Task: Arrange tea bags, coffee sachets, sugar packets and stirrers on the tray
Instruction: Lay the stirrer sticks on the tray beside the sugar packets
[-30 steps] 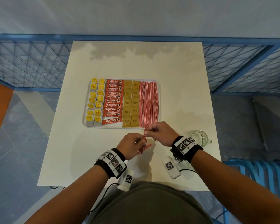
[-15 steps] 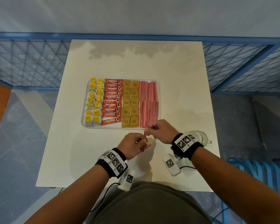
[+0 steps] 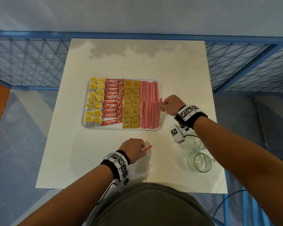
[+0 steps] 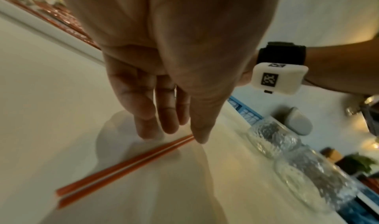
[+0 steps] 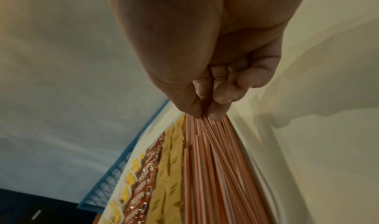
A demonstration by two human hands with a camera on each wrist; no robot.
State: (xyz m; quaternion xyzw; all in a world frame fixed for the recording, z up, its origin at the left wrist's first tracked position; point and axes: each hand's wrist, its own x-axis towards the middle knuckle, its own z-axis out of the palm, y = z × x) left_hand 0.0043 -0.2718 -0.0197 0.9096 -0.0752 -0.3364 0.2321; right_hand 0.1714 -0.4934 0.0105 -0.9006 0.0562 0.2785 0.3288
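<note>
A white tray (image 3: 121, 129) holds yellow tea bags (image 3: 95, 101), red coffee sachets (image 3: 113, 101), brown sugar packets (image 3: 131, 103) and rows of red-and-white stirrers (image 3: 149, 105). My right hand (image 3: 162, 106) is at the tray's right edge. Its thumb and forefinger pinch a stirrer (image 3: 161, 101) at the outer side of the rows; the right wrist view shows this hand (image 5: 205, 114) above the stirrers (image 5: 215, 162). My left hand (image 3: 142, 147) is on the table in front of the tray. It holds one end of two stirrers (image 4: 127, 164) that lie on the tabletop.
Two clear glass cups (image 3: 194, 141) (image 3: 198, 162) stand at the near right of the white table (image 3: 137, 62), just below my right wrist. A blue mesh fence (image 3: 31, 62) surrounds the table.
My hands have parted. The right hand carried a stirrer from in front of the tray to its right edge. The left hand stayed near the front with the remaining stirrers.
</note>
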